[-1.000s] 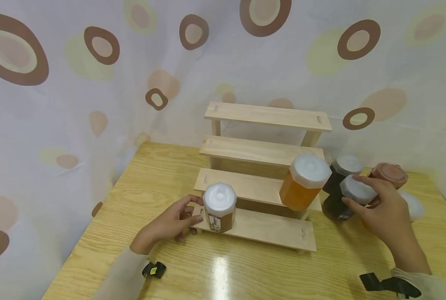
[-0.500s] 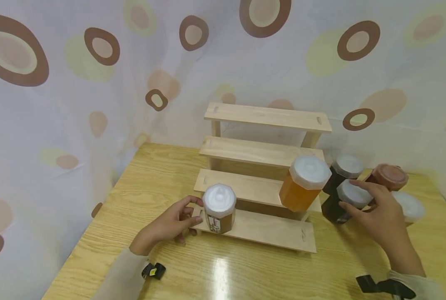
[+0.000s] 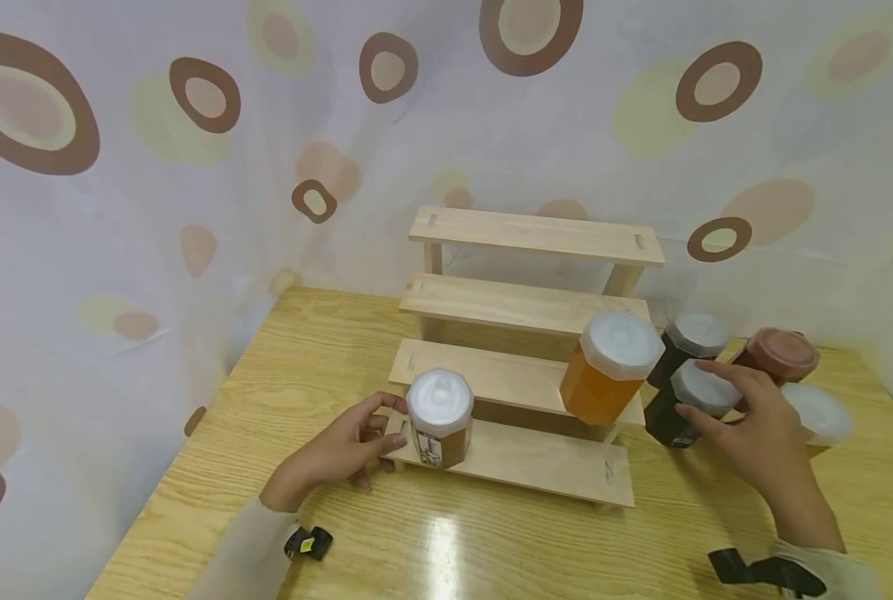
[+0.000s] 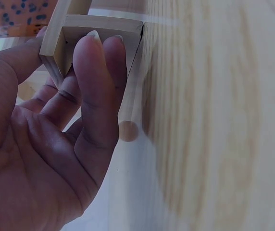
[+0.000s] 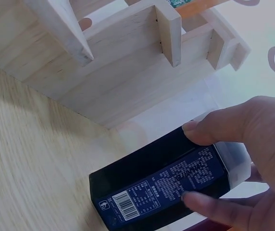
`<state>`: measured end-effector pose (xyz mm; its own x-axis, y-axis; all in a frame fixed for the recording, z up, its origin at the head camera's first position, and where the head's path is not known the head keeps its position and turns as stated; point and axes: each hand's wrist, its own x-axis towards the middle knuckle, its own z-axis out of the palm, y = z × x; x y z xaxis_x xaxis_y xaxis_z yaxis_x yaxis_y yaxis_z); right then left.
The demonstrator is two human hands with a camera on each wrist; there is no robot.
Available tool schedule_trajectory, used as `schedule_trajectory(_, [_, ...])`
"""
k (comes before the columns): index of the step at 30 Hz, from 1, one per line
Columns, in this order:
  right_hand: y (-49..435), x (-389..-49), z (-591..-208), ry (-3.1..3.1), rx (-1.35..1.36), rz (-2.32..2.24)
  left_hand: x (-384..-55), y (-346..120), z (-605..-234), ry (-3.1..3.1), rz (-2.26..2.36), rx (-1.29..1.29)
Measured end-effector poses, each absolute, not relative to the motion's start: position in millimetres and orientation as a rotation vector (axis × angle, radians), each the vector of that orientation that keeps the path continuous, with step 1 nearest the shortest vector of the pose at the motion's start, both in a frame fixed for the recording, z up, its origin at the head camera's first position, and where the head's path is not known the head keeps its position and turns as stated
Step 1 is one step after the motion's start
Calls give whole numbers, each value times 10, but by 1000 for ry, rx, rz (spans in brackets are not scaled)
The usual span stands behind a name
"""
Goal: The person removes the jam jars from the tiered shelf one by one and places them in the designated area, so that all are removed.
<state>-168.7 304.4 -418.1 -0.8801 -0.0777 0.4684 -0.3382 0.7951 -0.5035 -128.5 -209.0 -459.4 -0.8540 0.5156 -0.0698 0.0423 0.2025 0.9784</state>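
My left hand (image 3: 341, 446) grips the left end of the lowest step of a four-tier wooden rack (image 3: 544, 460). In the left wrist view its fingers curl under that end, beside a short wooden leg (image 4: 104, 23). Close to those fingertips, a jar with brown contents (image 3: 442, 423) stands on the same step. My right hand (image 3: 761, 421) pinches a dark octagonal jar (image 3: 667, 417) near its translucent white lid, thumb on one side and fingers on the other. The right wrist view shows its blue label (image 5: 161, 185) with a barcode; its base is close to the tabletop.
An amber jar (image 3: 602, 385) stands at the right end of the second step. Behind the right hand are another dark jar (image 3: 697, 332), a red-lidded jar (image 3: 782, 352) and a white-lidded jar (image 3: 819, 410), on the wooden table (image 3: 326, 333). A patterned cloth (image 3: 446, 133) hangs behind.
My right hand and the dark jar have shifted slightly left, uncovering more of the white-lidded jar at the right. The left hand has stayed on the rack.
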Motion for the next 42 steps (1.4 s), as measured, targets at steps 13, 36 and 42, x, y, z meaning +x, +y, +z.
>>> schedule_trajectory(13, [3022,-1693,-4184,-2542,432,881,-1291,-2095,-4610,2102,1683,521])
schedule_trajectory(36, [2729,-1561,-3871,-2175,452,1096,-1295,-2098,-4620,2123,1664,516])
schedule_trajectory(42, [2597,-1523,-3840,-2232,525,1196,-1293,-2092,-4616,2129,1658,502])
